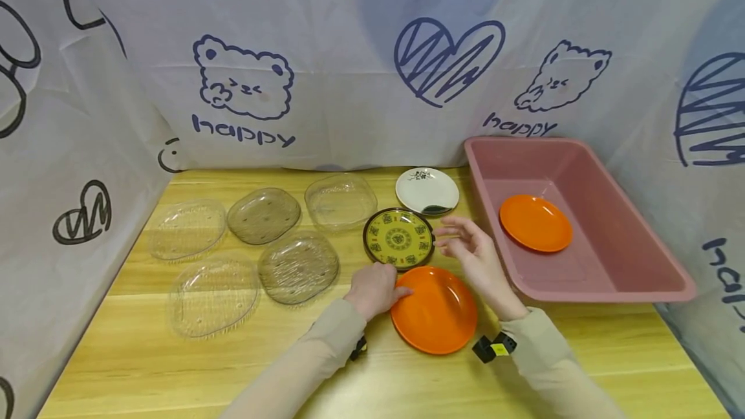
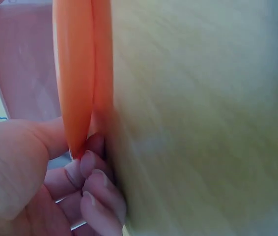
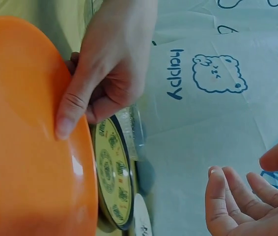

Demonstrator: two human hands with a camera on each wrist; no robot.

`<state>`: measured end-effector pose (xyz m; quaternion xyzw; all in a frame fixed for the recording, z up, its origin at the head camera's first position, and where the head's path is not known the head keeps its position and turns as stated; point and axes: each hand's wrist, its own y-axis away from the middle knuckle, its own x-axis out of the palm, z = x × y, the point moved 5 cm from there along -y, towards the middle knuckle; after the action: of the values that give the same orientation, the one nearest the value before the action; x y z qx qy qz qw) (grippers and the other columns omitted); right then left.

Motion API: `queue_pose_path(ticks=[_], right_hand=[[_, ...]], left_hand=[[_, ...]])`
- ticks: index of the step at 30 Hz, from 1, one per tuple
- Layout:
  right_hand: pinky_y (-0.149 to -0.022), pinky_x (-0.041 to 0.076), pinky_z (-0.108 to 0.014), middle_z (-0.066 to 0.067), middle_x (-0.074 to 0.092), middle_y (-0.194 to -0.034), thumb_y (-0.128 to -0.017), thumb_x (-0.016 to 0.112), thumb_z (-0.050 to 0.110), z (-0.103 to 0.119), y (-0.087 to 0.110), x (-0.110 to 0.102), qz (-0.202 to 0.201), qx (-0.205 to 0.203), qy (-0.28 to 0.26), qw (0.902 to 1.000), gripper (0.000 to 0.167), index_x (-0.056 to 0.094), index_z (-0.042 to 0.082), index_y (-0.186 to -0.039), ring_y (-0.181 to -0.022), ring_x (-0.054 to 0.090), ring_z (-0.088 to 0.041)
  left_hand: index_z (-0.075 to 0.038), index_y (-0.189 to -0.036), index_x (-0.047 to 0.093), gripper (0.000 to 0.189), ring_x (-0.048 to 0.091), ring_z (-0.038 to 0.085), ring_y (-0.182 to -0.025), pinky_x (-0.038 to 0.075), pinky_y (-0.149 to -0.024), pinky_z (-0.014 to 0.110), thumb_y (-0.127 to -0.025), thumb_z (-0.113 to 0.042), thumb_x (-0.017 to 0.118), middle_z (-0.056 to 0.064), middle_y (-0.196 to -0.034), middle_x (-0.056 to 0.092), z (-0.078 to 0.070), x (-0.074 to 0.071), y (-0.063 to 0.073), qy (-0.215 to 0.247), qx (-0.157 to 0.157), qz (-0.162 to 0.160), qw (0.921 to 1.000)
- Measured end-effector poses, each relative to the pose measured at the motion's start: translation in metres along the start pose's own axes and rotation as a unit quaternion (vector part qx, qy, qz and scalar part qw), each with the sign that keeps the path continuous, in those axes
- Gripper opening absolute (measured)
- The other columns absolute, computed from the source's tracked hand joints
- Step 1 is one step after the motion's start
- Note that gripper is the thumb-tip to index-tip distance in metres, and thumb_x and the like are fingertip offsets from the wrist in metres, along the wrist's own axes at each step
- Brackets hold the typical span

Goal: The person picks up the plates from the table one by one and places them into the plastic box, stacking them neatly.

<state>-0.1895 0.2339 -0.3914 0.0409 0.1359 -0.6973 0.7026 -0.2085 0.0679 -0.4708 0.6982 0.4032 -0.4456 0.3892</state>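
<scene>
An orange plate (image 1: 436,315) is pinched at its left rim by my left hand (image 1: 372,290), thumb on top and the other fingers curled beneath. In the left wrist view, the plate (image 2: 75,73) shows edge-on, close over the wood. My right hand (image 1: 474,260) is held above the table between the plates and the pink tub, holding nothing, its fingers loosely bent. Behind the orange plate lies a yellow-green patterned plate (image 1: 399,238) with a dark rim. A white plate (image 1: 427,190) with a dark floral print sits farther back.
At right stands a pink tub (image 1: 582,293), with another orange plate (image 1: 535,223) inside it. Several clear and smoky plastic dishes, among them a smoky one (image 1: 299,269), spread over the left of the wooden table (image 1: 134,341). Printed cloth (image 1: 343,102) hangs behind.
</scene>
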Motion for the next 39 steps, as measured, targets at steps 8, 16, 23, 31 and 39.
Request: queue_pose_path(ticks=[8, 16, 23, 31, 39], right_hand=[[-0.086, 0.061, -0.024, 0.002, 0.070, -0.104, -0.099, 0.042, -0.005, -0.017, 0.000, 0.005, 0.011, 0.044, -0.070, 0.9965, 0.037, 0.049, -0.006, -0.135, -0.091, 0.070, -0.008], [-0.085, 0.061, -0.025, -0.001, 0.069, -0.102, -0.101, 0.043, -0.004, -0.034, -0.004, 0.016, 0.019, 0.084, -0.128, 0.9880, 0.037, 0.044, -0.011, -0.137, -0.091, 0.069, -0.012], [-0.088, 0.061, -0.026, -0.006, 0.069, -0.109, -0.102, 0.043, 0.001, -0.043, -0.007, 0.020, 0.017, 0.116, -0.133, 0.9842, 0.035, 0.046, -0.006, -0.136, -0.094, 0.070, -0.012], [-0.088, 0.060, -0.022, -0.005, 0.067, -0.108, -0.101, 0.042, 0.000, -0.052, -0.011, 0.025, 0.021, 0.138, -0.144, 0.9797, 0.042, 0.040, -0.010, -0.142, -0.094, 0.071, -0.012], [-0.092, 0.060, -0.027, -0.001, 0.067, -0.104, -0.100, 0.043, -0.001, -0.057, -0.017, 0.034, 0.024, 0.144, -0.154, 0.9773, 0.041, 0.041, -0.011, -0.140, -0.094, 0.069, -0.012]], left_hand=[[-0.015, -0.064, 0.053, 0.047, 0.050, 0.014, -0.054, 0.041, -0.046, 0.027, -0.094, -0.048, 0.068, -0.001, -0.060, 0.053, 0.003, -0.004, 0.004, 0.036, 0.012, 0.017, 0.9991], [-0.015, -0.062, 0.053, 0.044, 0.046, 0.013, -0.052, 0.036, -0.047, 0.025, -0.095, -0.041, 0.068, -0.004, -0.057, 0.048, 0.017, -0.004, 0.005, 0.085, 0.019, 0.008, 0.9962], [-0.014, -0.065, 0.056, 0.041, 0.046, 0.012, -0.053, 0.035, -0.048, 0.024, -0.097, -0.037, 0.067, -0.004, -0.059, 0.049, 0.025, -0.008, 0.004, 0.108, 0.029, -0.005, 0.9937], [-0.011, -0.074, 0.061, 0.033, 0.045, 0.012, -0.055, 0.036, -0.050, 0.022, -0.101, -0.030, 0.062, -0.002, -0.063, 0.048, 0.033, -0.009, 0.005, 0.153, 0.032, -0.005, 0.9876], [-0.008, -0.079, 0.064, 0.030, 0.045, 0.011, -0.056, 0.037, -0.052, 0.020, -0.104, -0.024, 0.056, -0.002, -0.063, 0.048, 0.044, -0.008, 0.008, 0.212, 0.041, -0.002, 0.9765]])
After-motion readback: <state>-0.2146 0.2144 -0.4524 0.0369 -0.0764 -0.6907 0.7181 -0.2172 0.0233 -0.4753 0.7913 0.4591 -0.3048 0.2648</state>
